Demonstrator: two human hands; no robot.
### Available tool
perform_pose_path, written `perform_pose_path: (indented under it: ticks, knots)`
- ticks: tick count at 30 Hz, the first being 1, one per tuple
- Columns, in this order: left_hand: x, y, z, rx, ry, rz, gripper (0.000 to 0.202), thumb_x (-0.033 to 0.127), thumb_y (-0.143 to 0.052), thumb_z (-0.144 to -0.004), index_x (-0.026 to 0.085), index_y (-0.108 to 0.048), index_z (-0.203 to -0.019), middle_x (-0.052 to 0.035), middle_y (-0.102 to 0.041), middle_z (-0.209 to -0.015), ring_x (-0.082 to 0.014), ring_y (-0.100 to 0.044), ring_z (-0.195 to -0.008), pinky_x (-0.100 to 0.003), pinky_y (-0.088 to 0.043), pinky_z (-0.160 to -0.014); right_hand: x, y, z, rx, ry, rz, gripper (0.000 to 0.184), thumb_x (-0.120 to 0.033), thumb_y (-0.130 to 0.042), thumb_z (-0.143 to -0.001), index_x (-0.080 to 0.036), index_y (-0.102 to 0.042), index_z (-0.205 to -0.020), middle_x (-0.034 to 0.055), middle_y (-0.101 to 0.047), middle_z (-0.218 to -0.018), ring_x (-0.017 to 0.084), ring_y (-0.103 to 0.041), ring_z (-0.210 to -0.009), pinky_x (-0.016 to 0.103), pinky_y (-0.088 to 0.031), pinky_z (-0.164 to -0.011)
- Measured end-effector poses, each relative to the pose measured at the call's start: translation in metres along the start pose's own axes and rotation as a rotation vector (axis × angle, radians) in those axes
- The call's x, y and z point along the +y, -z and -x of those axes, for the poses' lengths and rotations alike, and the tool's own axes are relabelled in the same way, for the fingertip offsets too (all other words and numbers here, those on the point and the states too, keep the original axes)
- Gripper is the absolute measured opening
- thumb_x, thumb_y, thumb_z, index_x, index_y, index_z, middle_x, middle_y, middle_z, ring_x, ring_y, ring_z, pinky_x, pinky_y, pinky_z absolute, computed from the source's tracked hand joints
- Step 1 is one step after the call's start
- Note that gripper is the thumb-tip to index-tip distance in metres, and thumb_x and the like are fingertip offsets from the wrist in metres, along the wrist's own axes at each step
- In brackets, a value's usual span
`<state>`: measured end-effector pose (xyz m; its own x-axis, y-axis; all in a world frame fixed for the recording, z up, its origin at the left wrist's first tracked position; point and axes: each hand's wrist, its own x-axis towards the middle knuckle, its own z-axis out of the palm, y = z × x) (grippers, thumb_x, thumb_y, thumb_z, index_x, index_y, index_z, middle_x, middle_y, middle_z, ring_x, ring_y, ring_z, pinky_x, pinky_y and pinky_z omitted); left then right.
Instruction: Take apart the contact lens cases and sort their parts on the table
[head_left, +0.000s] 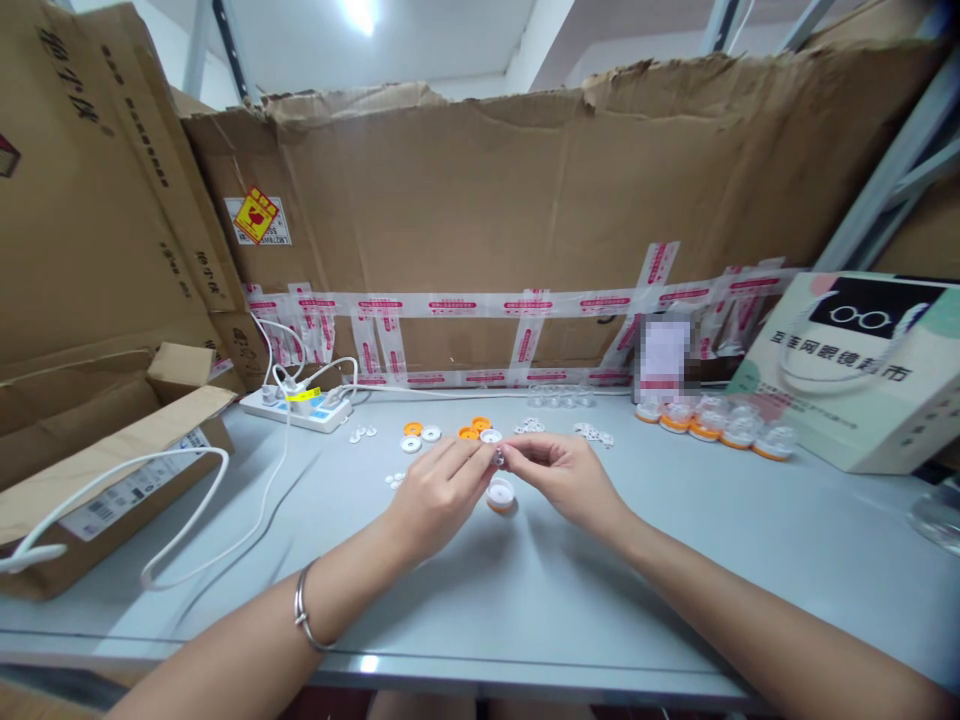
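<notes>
My left hand (439,490) and my right hand (566,480) meet at the middle of the table, fingertips pinched together. Between them is a small white and dark part (499,456), too small to name. Just below the fingers sits a round white cup with an orange base (501,494). Behind the hands lie orange rings (475,428) and white round discs (411,443). Small white pieces with dark spots form two piles, one (529,426) behind my right hand and another (594,434) farther right. Tiny white pieces (394,481) lie beside my left hand.
Clear-domed pieces with orange bases (716,425) stand in a row at the right, near a paper bag (847,370). A power strip (300,408) with white cables and an open cardboard box (112,470) are at the left. Tall cardboard (465,200) walls the back.
</notes>
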<state>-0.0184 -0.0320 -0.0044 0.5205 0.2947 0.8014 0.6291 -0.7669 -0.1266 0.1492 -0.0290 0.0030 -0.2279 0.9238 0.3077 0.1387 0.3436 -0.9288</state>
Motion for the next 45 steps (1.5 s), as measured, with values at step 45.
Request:
perform_pose_path:
  ticks: [45]
  knots:
    - [-0.008, -0.013, -0.002, -0.078, 0.964, 1.067, 0.03, 0.023, -0.069, -0.066, 0.013, -0.063, -0.094, -0.0061, -0.066, -0.086, -0.0162, -0.061, -0.082, -0.03, -0.053, -0.076, 0.012, 0.0, -0.011, -0.098, -0.531, -0.585, 0.011, -0.022, -0.069, -0.067, -0.014, -0.061, -0.07, 0.0023, -0.067, -0.064, 0.007, -0.061, -0.056, 0.016, -0.051, -0.057]
